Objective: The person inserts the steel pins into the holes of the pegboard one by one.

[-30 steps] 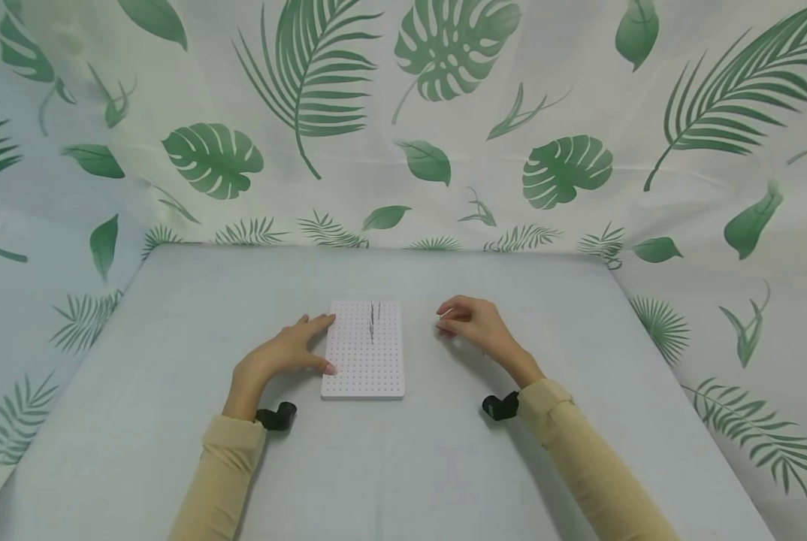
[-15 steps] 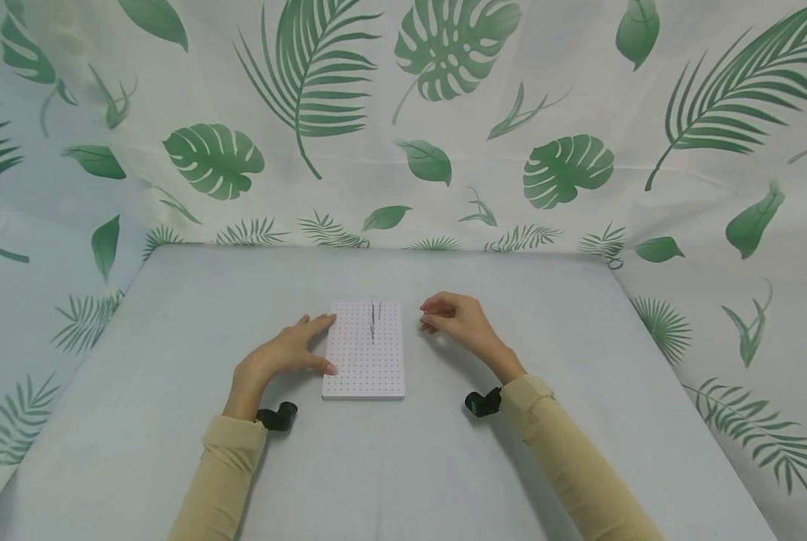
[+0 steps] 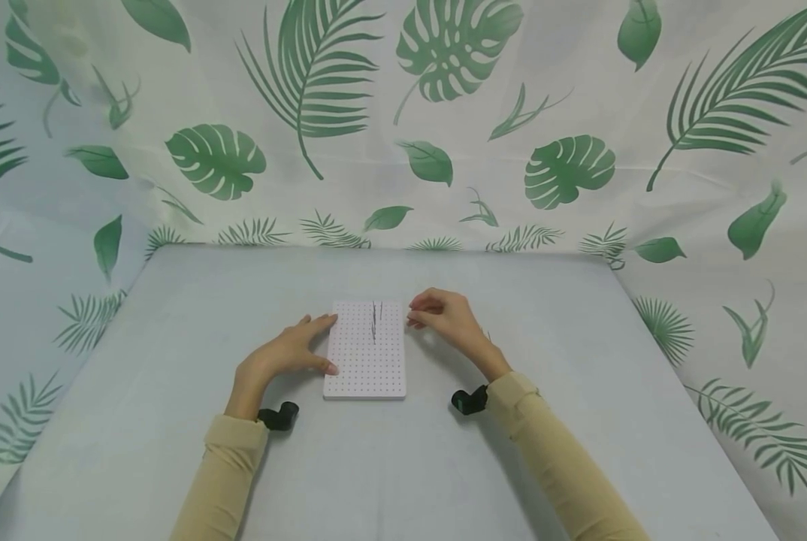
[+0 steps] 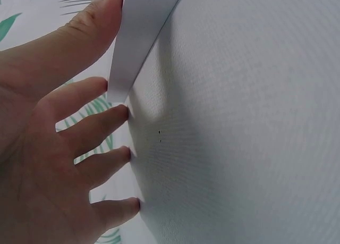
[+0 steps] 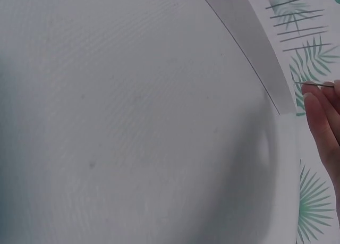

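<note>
A white pegboard (image 3: 356, 372) with rows of small holes lies on the table. Several thin metal needles (image 3: 374, 323) stand upright in its far half; the right wrist view shows them in a row above the board's edge. My left hand (image 3: 278, 357) is spread at the board's left side, thumb and forefinger touching that edge. In the left wrist view its other fingertips come down by the table beside the board (image 4: 139, 34). My right hand (image 3: 447, 315) is just off the board's far right edge. Between thumb and fingertips it pinches another needle (image 5: 314, 85), its tip pointing toward the board.
A pale cloth covers the table (image 3: 376, 466). Behind and at the sides hangs a white curtain (image 3: 349, 188) printed with green leaves. A black wrist camera (image 3: 279, 416) sits on the left wrist, another black camera (image 3: 469, 400) on the right.
My right hand has moved left from out over the table to beside the board's far right edge, still pinching the needle. My left hand and the board stay put.
</note>
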Tool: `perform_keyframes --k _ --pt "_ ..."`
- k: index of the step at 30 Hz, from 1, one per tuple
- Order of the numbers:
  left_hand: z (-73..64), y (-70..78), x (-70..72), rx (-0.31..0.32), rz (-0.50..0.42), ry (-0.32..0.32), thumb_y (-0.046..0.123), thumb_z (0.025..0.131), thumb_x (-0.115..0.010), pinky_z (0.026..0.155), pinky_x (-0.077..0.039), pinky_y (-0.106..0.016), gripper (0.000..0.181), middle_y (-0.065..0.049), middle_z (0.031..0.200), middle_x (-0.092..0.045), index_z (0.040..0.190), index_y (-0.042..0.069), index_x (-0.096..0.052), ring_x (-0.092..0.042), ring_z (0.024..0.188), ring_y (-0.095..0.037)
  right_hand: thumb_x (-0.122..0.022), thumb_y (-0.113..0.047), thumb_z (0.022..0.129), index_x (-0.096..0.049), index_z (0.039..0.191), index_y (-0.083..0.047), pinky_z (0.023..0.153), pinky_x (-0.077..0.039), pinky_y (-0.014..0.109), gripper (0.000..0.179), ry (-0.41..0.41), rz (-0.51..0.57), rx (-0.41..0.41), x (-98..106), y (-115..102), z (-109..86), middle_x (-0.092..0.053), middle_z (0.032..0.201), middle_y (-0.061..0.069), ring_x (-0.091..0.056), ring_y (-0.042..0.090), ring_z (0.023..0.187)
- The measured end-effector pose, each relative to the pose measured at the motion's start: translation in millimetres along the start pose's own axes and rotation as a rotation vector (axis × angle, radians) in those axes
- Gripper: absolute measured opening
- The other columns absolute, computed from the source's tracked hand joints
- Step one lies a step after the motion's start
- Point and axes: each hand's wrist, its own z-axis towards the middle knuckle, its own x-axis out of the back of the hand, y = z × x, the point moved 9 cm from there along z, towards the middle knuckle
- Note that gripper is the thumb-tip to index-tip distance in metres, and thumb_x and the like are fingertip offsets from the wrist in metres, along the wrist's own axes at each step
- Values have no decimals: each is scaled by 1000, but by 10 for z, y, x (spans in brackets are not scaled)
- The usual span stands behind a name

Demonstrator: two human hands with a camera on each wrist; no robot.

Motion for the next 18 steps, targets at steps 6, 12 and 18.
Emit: perform_keyframes --k 6,12,18 --pt "13 -19 -11 -2 1 1 31 82 -86 124 -13 -69 100 -17 170 -23 163 10 -30 -8 158 -46 -75 -2 91 -71 102 3 77 -65 38 13 17 61 0 -49 -13 43 -78 96 20 -78 32 86" --pt "19 -38 -15 11 2 2 31 82 -86 124 -13 -70 100 -16 170 -22 163 11 -30 -8 158 -45 -76 -1 91 -71 99 4 78 -65 40 11 31 95 5 -95 -22 68 -78 96 21 -79 30 84" --pt "26 -42 -15 5 2 -1 31 82 -86 124 -12 -69 100 -17 170 -22 163 11 -30 -7 158 -45 -76 -2 90 -71 99 3 79 -65 37 11 37 109 7 -139 -26 102 -78 96 20 -79 30 85"
